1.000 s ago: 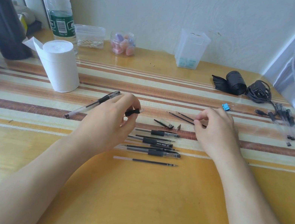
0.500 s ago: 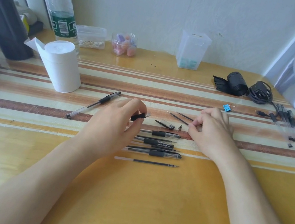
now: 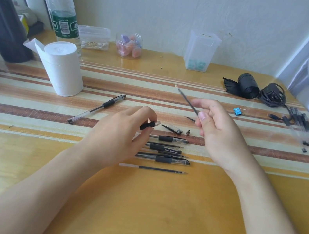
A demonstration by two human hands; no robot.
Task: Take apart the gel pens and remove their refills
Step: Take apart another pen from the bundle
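Surface [image 3: 153,209]: wooden, carrying a striped mat across its far half; its near and side edges are running out of view
Right hand [image 3: 220,134]: hanging just above the surface, thumb and fingertips pinching the refill near its lower end
Left hand [image 3: 117,133]: hovering low, thumb and forefinger gripping the pen barrel; it is covering the left ends of the pen row
Bottle [image 3: 64,16]: standing at the back left, behind the tissue roll
Tissue roll [image 3: 62,69]: standing upright on the mat, well left of both hands
Pen bundle [image 3: 302,130]: clear pens lying at the far right, well apart from the hands; glare is making their number hard to tell
Pen row [image 3: 166,150]: pens and parts lying side by side between the hands; whether each one is holding a refill is hard to make out
Whole pen [image 3: 97,109]: lying slanted on the mat, near the left hand on its left
Refill [image 3: 188,102]: slanting up and away to the left from the right hand's pinch, blurred
Loose refill [image 3: 152,168]: lying alone just on the near side of the pen row
Pen barrel [image 3: 149,125]: only its black grip and clear end are showing past the fingers, pointing right toward the cap
Cap [image 3: 172,128]: lying just beyond the pen row, between the hands
Metal tip [image 3: 187,132]: lying just right of the cap
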